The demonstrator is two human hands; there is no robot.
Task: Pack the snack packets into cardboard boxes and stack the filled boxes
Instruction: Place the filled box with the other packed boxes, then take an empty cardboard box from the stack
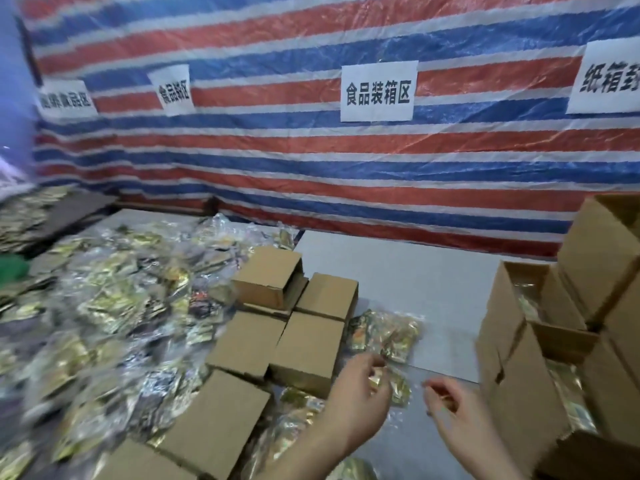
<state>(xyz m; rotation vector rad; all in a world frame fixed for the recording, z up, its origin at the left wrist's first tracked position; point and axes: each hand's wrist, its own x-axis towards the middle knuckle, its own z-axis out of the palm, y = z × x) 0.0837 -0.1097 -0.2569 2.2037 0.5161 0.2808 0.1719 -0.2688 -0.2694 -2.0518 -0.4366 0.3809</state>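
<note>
Low centre of the frame: our left hand (358, 396) pinches a gold packet (375, 382) in curled fingers; our right hand (450, 407) pinches clear wrap (398, 415). Boxes (304, 348) sit centre-left on the worktop (415, 282), filled boxes (540, 341) far right.

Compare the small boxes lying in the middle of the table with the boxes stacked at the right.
The small boxes are closed and lie flat in a loose cluster beside the packet heap. The stacked boxes are larger, open, and piled on one another. Shiny packets show inside the stacked boxes; nothing shows of what the small boxes hold. Both sets are plain brown cardboard.
</note>
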